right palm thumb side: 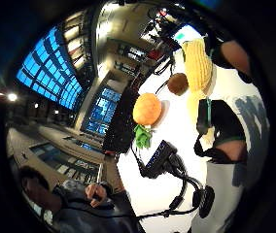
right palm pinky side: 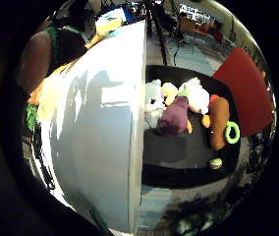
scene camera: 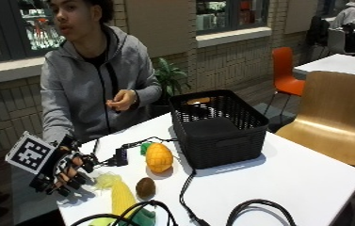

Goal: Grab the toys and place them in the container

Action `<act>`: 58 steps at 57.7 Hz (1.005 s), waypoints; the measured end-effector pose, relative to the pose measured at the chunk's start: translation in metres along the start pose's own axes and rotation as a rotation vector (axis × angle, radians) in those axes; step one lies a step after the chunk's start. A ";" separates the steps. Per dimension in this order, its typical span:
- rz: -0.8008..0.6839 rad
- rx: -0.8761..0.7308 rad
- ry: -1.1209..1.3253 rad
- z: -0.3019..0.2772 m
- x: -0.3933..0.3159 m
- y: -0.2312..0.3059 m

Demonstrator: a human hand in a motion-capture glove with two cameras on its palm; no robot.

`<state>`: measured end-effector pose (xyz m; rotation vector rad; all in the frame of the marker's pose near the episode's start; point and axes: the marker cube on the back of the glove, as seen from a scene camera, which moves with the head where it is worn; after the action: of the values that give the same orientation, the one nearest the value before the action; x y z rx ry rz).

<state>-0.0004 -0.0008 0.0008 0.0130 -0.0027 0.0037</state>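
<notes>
The gloved right hand (scene camera: 64,172) hangs just off the near-left edge of the tabletop (scene camera: 302,179), its fingers (scene camera: 70,181) loosely bent and apart, holding nothing. The bare hand (scene camera: 123,100) is raised in front of the person's chest, fingers lightly curled, touching none of the toys.

Closest to the gloved hand lies a plush corn cob (scene camera: 122,197) with pale husk fibres at its end, flat on the tabletop. Just beside it sits a small brown round toy (scene camera: 145,187). Further in stands an orange-yellow plush fruit (scene camera: 159,157) with a green leaf piece (scene camera: 144,148) behind it, near the container.

The container (scene camera: 218,127) is a black woven basket, upright on the tabletop toward the person's left. The little finger side palm view looks into it and shows several plush toys (right palm pinky side: 181,113) already inside: a white animal, a purple one, a brown one with a green ring (right palm pinky side: 232,132).

Black cables (scene camera: 189,188) trail across the tabletop. A wooden chair (scene camera: 334,117) and an orange chair (scene camera: 285,70) stand beyond.
</notes>
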 end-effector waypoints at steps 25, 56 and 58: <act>-0.153 0.196 0.006 0.011 0.001 -0.025; -0.163 -0.070 0.134 0.028 -0.044 0.002; -0.190 -0.073 0.169 0.031 -0.055 0.001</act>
<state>-0.0560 -0.0008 0.0317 -0.0606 0.1670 -0.1858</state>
